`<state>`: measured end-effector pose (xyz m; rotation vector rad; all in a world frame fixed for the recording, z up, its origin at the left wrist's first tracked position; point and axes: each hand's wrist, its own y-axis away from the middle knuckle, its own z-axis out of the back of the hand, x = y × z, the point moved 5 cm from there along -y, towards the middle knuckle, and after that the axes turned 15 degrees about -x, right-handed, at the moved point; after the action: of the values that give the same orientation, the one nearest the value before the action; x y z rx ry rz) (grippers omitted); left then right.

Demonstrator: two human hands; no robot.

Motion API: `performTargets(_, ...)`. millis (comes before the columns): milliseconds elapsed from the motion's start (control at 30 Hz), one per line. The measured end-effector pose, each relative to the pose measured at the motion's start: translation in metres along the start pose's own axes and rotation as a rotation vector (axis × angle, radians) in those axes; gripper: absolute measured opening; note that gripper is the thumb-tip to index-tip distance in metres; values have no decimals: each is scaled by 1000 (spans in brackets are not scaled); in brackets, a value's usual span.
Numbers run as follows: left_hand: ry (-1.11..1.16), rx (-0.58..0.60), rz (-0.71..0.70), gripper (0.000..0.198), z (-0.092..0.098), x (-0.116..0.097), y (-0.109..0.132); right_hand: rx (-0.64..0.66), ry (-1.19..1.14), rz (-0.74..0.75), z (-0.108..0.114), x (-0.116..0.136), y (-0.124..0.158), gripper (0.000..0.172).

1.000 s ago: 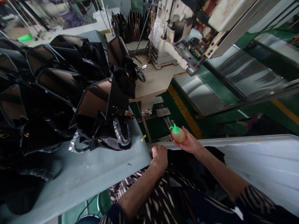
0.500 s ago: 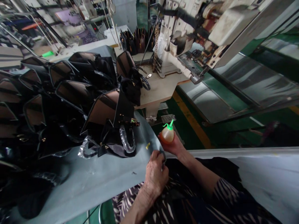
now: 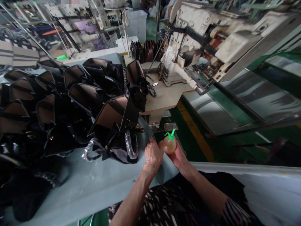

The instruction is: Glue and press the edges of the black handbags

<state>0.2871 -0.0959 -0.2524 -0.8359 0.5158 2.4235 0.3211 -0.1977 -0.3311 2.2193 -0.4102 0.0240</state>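
My right hand (image 3: 179, 156) is wrapped round a small squeeze bottle (image 3: 169, 146) with a green nozzle cap and amber liquid inside, held upright beyond the table's edge. Just left of the bottle is my left hand (image 3: 154, 154), back up and fingers curled over the edge of the blue-grey table cover (image 3: 113, 182). What those fingers hold, if anything, is hidden. Nearest to the left hand stands a black handbag (image 3: 117, 144), its brown-lined flap raised and its handles wrapped in clear plastic.
Several similar black handbags (image 3: 80, 97) crowd the table's left side. A sewing machine (image 3: 199, 37) stands on a pale worktable (image 3: 164, 97) ahead, with another handbag (image 3: 135, 80) at its left. Small dark bags (image 3: 148, 51) line the back. Metal-framed panels (image 3: 211, 110) lie to the right.
My left hand has moved forward beside the bottle, covering the spot where a yellow scrap lay. The bottle stays in my right hand. The view has tilted slightly upward.
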Motion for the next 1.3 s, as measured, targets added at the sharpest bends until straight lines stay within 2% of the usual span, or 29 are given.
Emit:
performTargets(67,-174,62,32,39,-3,-2,-8,0,28,-3,0,1,5,47)
performTargets(200,-247,124,45,28,-3,-6,-16,-18,60,23,0,2,10,48)
performTargets(300,-247,150,28,15,-3,-3,-19,-53,72,42,2,1,12,48)
performTargets(400,-173,152,16,18,-1,5,-20,-108,80,80,7,6,13,50)
performTargets(500,-56,140,19,22,4,15,-20,-178,104,155,17,21,18,45)
performTargets(667,124,48,14,21,16,25,-17,-286,202,368,37,63,33,20)
performTargets(800,227,-27,-27,19,21,27,-15,-316,316,517,37,85,43,28)
performTargets(1067,329,-46,-101,21,19,28,-12,-335,433,588,22,83,42,37)
performTargets(1200,280,-47,-107,20,16,25,-11,-341,437,562,24,77,33,33)
performTargets(1300,227,-51,-154,20,17,19,-10,-348,445,514,28,68,26,25)
